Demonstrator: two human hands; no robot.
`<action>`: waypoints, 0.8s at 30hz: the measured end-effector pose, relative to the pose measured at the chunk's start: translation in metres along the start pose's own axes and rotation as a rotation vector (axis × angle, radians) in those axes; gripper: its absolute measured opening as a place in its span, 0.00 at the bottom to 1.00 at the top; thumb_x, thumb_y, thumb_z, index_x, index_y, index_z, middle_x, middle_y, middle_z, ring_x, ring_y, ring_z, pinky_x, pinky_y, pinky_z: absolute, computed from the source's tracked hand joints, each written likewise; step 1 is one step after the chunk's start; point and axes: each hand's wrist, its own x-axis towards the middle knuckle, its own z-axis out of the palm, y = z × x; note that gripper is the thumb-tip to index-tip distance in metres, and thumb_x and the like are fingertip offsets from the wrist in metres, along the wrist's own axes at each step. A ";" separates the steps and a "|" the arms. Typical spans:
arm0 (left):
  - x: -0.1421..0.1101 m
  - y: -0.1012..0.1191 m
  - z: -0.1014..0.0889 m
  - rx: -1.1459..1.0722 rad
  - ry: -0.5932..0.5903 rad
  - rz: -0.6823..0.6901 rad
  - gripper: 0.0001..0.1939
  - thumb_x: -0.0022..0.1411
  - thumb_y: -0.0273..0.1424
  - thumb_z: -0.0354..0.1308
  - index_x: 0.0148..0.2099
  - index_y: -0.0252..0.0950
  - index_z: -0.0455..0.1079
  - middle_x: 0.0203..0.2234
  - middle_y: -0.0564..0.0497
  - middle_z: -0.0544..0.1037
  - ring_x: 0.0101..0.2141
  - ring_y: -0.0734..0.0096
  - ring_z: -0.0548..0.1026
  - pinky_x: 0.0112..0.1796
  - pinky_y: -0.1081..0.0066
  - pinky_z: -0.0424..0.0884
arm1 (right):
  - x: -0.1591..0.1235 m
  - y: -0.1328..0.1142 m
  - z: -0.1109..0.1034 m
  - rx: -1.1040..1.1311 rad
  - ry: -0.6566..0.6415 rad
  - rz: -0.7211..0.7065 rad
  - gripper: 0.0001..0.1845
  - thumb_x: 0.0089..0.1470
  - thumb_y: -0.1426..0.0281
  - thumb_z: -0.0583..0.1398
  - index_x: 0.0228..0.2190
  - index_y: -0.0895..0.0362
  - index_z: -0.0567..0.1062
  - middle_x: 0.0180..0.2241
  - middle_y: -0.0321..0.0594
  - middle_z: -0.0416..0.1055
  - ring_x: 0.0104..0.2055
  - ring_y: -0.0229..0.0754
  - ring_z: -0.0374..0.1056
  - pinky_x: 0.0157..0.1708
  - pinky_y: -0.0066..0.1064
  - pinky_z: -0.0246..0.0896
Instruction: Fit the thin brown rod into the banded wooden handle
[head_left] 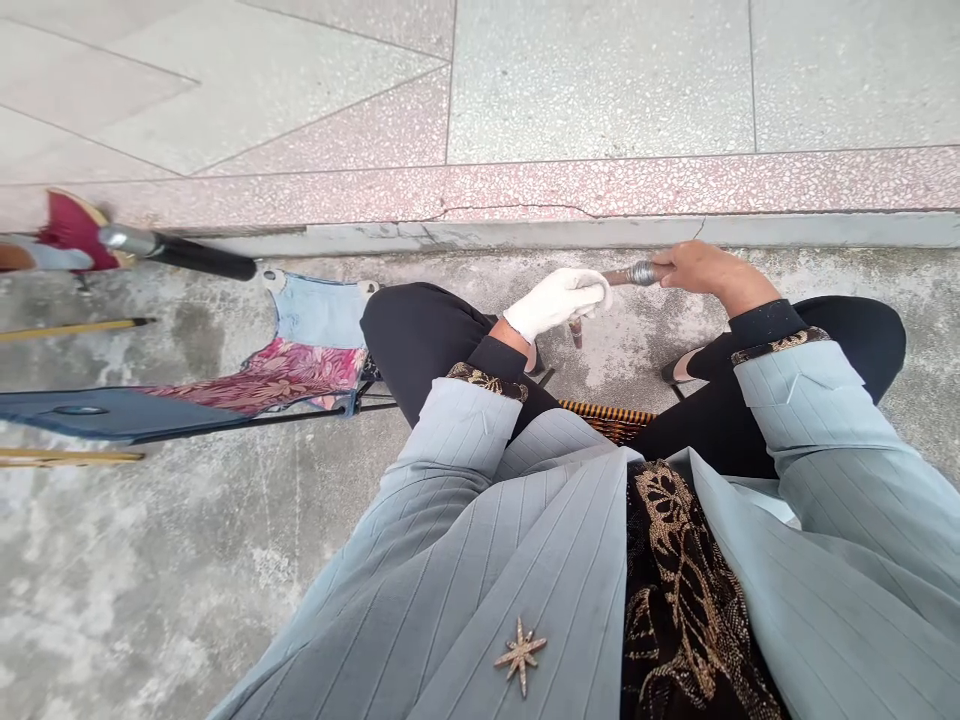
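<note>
My left hand (559,303) wears a white knit glove and is closed around the far part of a hand tool with a wire-wrapped handle (642,273). My right hand (701,268) is bare and closed on the right end of that handle. Silver-coloured wire is wound round the brown shaft between the two hands. A reddish-brown piece (576,332) pokes out below the glove; whether it belongs to the tool I cannot tell, since the glove hides the join. Both hands are held above the concrete ground, between my knees.
A folding chair (307,365) with denim and red floral cloth stands at my left. Beyond it lie a black handle with a silver collar (199,255), yellow poles (71,328) and another person's red shoe (71,225). A low step edge (525,232) runs ahead.
</note>
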 end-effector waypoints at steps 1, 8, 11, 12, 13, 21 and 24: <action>0.001 -0.001 -0.002 -0.009 0.038 0.018 0.13 0.64 0.37 0.63 0.33 0.31 0.74 0.23 0.52 0.74 0.21 0.81 0.64 0.24 0.76 0.59 | 0.000 0.001 0.000 -0.001 -0.102 -0.061 0.21 0.56 0.68 0.66 0.52 0.51 0.84 0.43 0.43 0.82 0.47 0.56 0.75 0.46 0.40 0.65; 0.011 -0.015 -0.009 -0.046 0.209 0.027 0.09 0.62 0.32 0.63 0.32 0.32 0.71 0.21 0.56 0.72 0.18 0.83 0.61 0.24 0.75 0.61 | -0.021 0.012 -0.015 0.414 -0.507 -0.446 0.29 0.47 0.53 0.71 0.50 0.50 0.86 0.40 0.36 0.83 0.43 0.51 0.76 0.45 0.39 0.70; 0.012 -0.015 -0.003 0.006 0.174 -0.021 0.09 0.65 0.31 0.61 0.33 0.32 0.71 0.19 0.56 0.70 0.19 0.81 0.64 0.24 0.76 0.61 | -0.034 0.010 -0.021 0.790 -0.291 -0.469 0.31 0.45 0.51 0.73 0.49 0.52 0.84 0.37 0.38 0.81 0.38 0.47 0.75 0.40 0.38 0.73; 0.012 -0.015 0.001 0.014 0.119 -0.041 0.09 0.67 0.30 0.60 0.34 0.31 0.72 0.19 0.56 0.70 0.20 0.81 0.65 0.25 0.77 0.61 | -0.036 0.008 -0.022 0.912 -0.144 -0.461 0.30 0.46 0.51 0.73 0.48 0.52 0.84 0.37 0.38 0.80 0.38 0.46 0.74 0.39 0.38 0.73; 0.012 -0.014 0.005 0.010 0.057 -0.057 0.09 0.67 0.29 0.59 0.34 0.31 0.73 0.20 0.55 0.71 0.20 0.80 0.66 0.25 0.77 0.62 | -0.036 0.007 -0.022 1.016 0.017 -0.444 0.28 0.47 0.51 0.73 0.47 0.52 0.83 0.37 0.39 0.79 0.38 0.46 0.74 0.39 0.38 0.73; 0.006 -0.001 0.014 -0.011 -0.155 -0.085 0.10 0.67 0.31 0.61 0.35 0.30 0.76 0.19 0.54 0.69 0.20 0.82 0.62 0.22 0.79 0.57 | 0.004 0.019 -0.005 0.786 0.450 0.142 0.13 0.56 0.67 0.66 0.44 0.56 0.82 0.34 0.42 0.77 0.36 0.46 0.73 0.43 0.40 0.69; 0.002 0.001 0.008 -0.012 -0.116 -0.056 0.09 0.65 0.30 0.63 0.34 0.30 0.76 0.25 0.50 0.75 0.21 0.82 0.64 0.22 0.78 0.57 | 0.010 0.022 0.003 0.281 0.238 0.094 0.12 0.53 0.66 0.69 0.41 0.55 0.85 0.31 0.43 0.77 0.39 0.53 0.75 0.43 0.42 0.67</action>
